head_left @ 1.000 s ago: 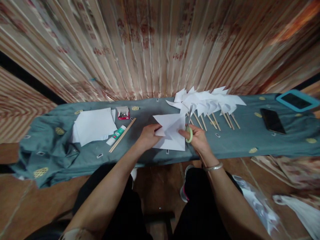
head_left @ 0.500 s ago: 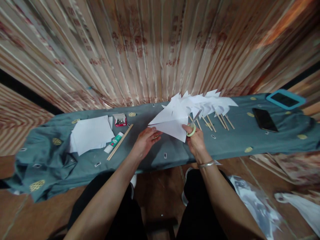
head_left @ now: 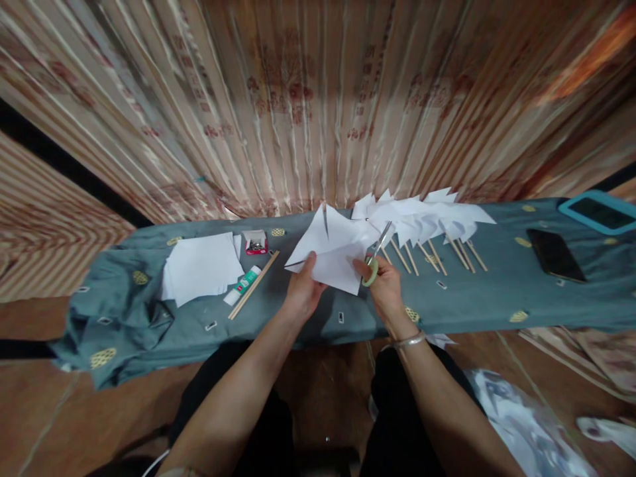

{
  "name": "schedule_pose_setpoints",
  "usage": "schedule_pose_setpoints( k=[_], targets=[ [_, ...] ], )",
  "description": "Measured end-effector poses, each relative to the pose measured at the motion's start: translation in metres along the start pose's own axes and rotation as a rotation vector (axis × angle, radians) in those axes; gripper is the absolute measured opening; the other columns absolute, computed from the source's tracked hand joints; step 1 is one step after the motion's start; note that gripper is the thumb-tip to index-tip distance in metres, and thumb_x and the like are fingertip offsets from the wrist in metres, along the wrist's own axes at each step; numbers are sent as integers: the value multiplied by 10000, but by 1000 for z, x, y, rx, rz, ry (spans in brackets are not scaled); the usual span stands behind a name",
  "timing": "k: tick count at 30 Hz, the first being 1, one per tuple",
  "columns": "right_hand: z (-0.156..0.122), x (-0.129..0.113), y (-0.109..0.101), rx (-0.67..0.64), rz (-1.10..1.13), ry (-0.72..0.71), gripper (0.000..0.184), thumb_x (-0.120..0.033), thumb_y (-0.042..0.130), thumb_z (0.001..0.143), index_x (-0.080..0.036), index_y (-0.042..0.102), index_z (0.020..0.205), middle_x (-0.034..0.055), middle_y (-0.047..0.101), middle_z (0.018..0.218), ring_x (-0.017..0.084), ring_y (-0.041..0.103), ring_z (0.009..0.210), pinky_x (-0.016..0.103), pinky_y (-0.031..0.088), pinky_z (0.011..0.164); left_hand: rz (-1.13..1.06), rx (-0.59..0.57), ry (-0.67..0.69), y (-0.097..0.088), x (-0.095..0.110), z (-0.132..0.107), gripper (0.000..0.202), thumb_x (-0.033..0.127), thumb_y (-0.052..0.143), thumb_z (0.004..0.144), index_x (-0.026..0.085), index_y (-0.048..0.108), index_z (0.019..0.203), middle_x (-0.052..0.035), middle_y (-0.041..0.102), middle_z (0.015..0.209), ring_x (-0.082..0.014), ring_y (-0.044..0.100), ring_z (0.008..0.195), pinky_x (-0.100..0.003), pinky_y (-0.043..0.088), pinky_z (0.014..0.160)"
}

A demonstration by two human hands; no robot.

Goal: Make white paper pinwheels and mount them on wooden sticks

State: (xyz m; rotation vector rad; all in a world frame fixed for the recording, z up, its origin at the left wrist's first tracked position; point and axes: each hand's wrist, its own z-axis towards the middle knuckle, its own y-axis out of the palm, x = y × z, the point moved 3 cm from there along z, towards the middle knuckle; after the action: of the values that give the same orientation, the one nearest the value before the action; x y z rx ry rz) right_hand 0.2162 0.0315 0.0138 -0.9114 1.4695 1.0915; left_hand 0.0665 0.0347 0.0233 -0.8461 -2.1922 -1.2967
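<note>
My left hand [head_left: 303, 291] pinches the near left edge of a white paper square [head_left: 332, 255] and holds it above the blue-grey cloth [head_left: 472, 298]. The sheet shows cuts running in from its corners. My right hand [head_left: 385, 288] grips scissors with pale green handles [head_left: 373, 258], the blades pointing up and right at the paper's right side. A silver bangle sits on my right wrist.
A row of white paper pinwheels on wooden sticks [head_left: 427, 222] lies to the right. A stack of white sheets [head_left: 201, 268], a glue tube [head_left: 242, 285], a wooden stick [head_left: 253, 285] and a small red box of pins [head_left: 255, 242] lie to the left. A dark phone [head_left: 555, 255] and a teal-cased tablet [head_left: 599, 212] rest at far right.
The paper has been lifted and turned in my hands. My left hand let go for a moment and now pinches its left edge again. The scissors stayed in my right hand.
</note>
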Motion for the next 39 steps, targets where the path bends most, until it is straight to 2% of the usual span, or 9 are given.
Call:
schedule_pose_setpoints(
  k=[3,6,11,15,17,21,32,39],
  targets=[
    [-4,1,-4,-71,-97,31,478,-597,794,574,-200,684,817,-33,581,595,120,470,556,259,393,524,-15,6,43,-3,10,2,178,213,691,825,187,655,998,-29,741,948,-157,691,803,-290,566,759],
    [-13,1,-8,-261,-186,76,550,-654,749,619,-179,703,893,2,632,627,153,536,590,277,420,551,-38,15,99,-6,24,4,153,189,660,849,184,661,1002,-32,748,971,-159,700,846,-283,570,795],
    [-35,3,-12,-583,-295,161,525,-624,711,716,-194,685,1016,46,722,835,179,617,719,288,472,657,-20,33,213,-10,45,4,216,191,659,851,165,651,1065,-71,742,1092,-195,685,1040,-289,561,875],
    [-48,10,-13,-723,-312,206,540,-614,695,749,-187,667,1080,40,706,865,155,599,722,262,450,642,-38,10,278,-10,53,4,312,181,702,822,167,641,1128,-83,738,1122,-207,679,1083,-303,548,932],
    [-51,15,-12,-750,-304,215,552,-618,696,749,-182,667,1088,44,705,865,152,594,725,262,449,650,-49,-5,292,-8,54,4,345,168,702,823,166,631,1161,-85,738,1126,-207,681,1081,-309,543,949],
    [-52,21,-11,-761,-303,224,548,-620,665,782,-171,665,1097,55,704,871,144,588,715,259,449,646,-62,0,278,-4,51,1,287,125,615,882,155,633,1166,-81,743,1113,-188,692,1055,-320,535,969],
    [-51,17,-6,-723,-266,252,566,-645,688,733,-165,667,1034,53,703,800,144,593,676,250,458,589,-80,-29,253,2,43,0,264,112,583,900,152,660,1149,-72,766,1037,-195,697,1054,-345,511,1011],
    [-49,14,-7,-723,-296,226,548,-640,692,726,-162,678,995,37,685,769,140,584,667,259,459,628,-58,-45,260,4,41,-1,285,99,580,898,146,648,1170,-85,760,1057,-193,693,1067,-342,494,1030]
  ],
)
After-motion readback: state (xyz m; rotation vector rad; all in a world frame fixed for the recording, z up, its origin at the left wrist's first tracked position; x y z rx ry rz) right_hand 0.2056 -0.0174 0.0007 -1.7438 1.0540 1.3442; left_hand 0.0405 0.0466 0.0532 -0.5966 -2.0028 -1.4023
